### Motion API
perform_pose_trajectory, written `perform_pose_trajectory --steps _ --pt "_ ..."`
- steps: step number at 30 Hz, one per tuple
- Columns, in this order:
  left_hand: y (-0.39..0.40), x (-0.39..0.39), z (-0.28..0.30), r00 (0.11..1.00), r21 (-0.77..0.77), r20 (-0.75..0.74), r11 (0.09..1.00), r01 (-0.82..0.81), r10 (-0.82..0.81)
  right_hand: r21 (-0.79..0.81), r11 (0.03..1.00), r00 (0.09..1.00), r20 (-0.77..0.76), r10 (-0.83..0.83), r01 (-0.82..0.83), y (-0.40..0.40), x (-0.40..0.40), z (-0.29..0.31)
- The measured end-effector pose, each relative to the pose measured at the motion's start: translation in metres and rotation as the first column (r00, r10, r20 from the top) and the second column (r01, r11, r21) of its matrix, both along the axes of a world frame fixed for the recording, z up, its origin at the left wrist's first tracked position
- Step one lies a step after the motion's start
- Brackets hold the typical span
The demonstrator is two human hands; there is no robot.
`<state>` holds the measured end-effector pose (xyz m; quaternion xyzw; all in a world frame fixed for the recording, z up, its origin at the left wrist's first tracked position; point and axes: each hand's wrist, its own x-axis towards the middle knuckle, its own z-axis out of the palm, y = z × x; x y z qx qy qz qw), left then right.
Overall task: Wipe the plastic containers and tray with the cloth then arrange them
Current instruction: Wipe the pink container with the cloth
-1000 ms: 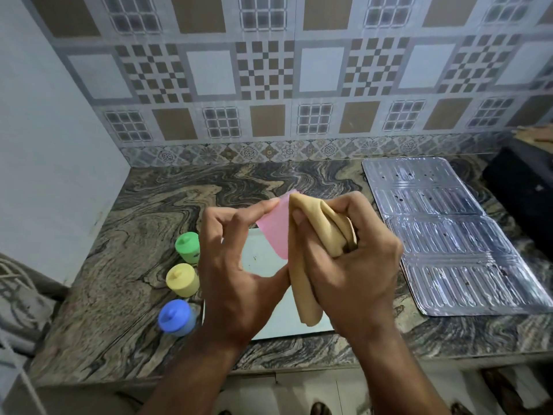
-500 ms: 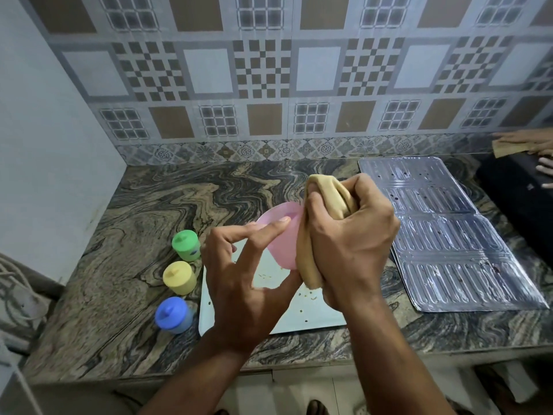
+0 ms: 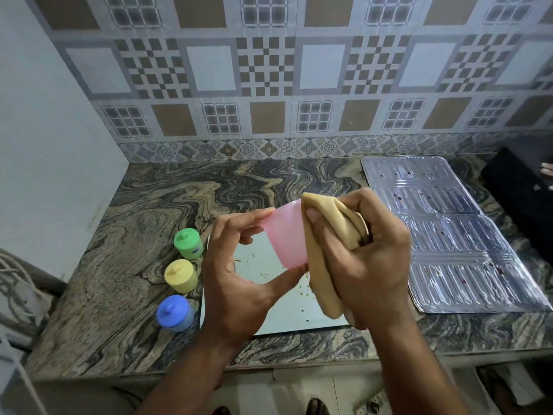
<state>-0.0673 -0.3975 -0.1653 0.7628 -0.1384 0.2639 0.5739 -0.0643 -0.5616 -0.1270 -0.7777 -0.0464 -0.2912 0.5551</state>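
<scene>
Head view, step: the pink container (image 3: 285, 238) is being wiped over the tray (image 3: 284, 317); best to turn it slowly against the cloth (image 3: 324, 265) so every side gets rubbed, inside too.
Left hand (image 3: 239, 283): pinches the container between fingertips at the rim and thumb at the base; a light hold should do, as the plastic looks thin.
Right hand (image 3: 363, 262): fist bunched round the tan cloth, thumb pressing it to the container's wall.
Container look: translucent pink, tapered, lidless, held tilted above the counter.
Tray: pale, flat, strewn with crumbs, probably not yet wiped.
Others: green container (image 3: 188, 243), yellow container (image 3: 180, 275) and blue container (image 3: 173, 313), lidded, stand in a row just left of the tray.
</scene>
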Motion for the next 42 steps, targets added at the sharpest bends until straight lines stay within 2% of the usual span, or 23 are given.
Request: perform_pose_trajectory --steps 2,8,13,18,22,24,28,31,33,37,42 --pt "0.001 0.001 -0.002 0.999 -0.028 0.011 0.999 0.042 -0.042 0.079 0.997 0.999 -0.035 0.019 -0.016 -0.002 0.009 0.004" --pt "-0.002 0.000 -0.016 0.995 -0.230 -0.046 0.970 0.080 -0.093 0.153 0.985 0.991 -0.092 0.096 -0.081 -0.002 0.010 -0.004" --pt "-0.003 -0.005 -0.021 0.975 -0.447 -0.141 0.890 0.093 -0.173 0.219 0.970 0.980 -0.142 0.139 -0.106 -0.004 -0.009 -0.016" --pt "-0.004 -0.004 -0.012 0.959 -0.521 -0.142 0.842 0.139 -0.246 0.293 0.950 0.991 -0.048 0.125 -0.105 -0.001 -0.023 -0.019" --pt "-0.008 -0.004 -0.008 0.947 -0.502 -0.122 0.841 0.199 -0.296 0.316 0.942 0.993 0.004 0.121 -0.116 0.007 -0.029 -0.018" --pt "-0.007 -0.001 -0.008 0.955 -0.462 -0.130 0.869 0.179 -0.266 0.294 0.949 0.993 0.011 0.114 -0.112 0.006 -0.029 -0.016" --pt "0.002 0.004 -0.010 0.992 -0.209 -0.105 0.976 0.052 -0.076 0.180 0.983 0.999 -0.018 0.034 -0.031 -0.003 -0.028 -0.016" --pt "0.003 0.002 -0.007 0.999 -0.019 -0.031 1.000 -0.009 0.008 0.050 0.999 0.999 0.031 0.020 -0.021 -0.001 -0.026 -0.008" --pt "0.000 0.000 -0.007 0.999 0.036 0.024 0.999 -0.023 0.022 -0.024 1.000 0.998 0.064 -0.008 0.010 0.004 -0.022 -0.001" --pt "-0.002 -0.002 -0.011 0.996 -0.040 0.086 0.999 0.019 -0.016 0.046 0.996 0.997 0.010 -0.076 0.076 0.009 -0.008 0.006" --pt "-0.003 -0.004 -0.018 0.998 -0.153 0.055 0.987 0.044 -0.036 0.126 0.992 0.995 -0.099 -0.018 0.031 0.004 0.001 0.001"
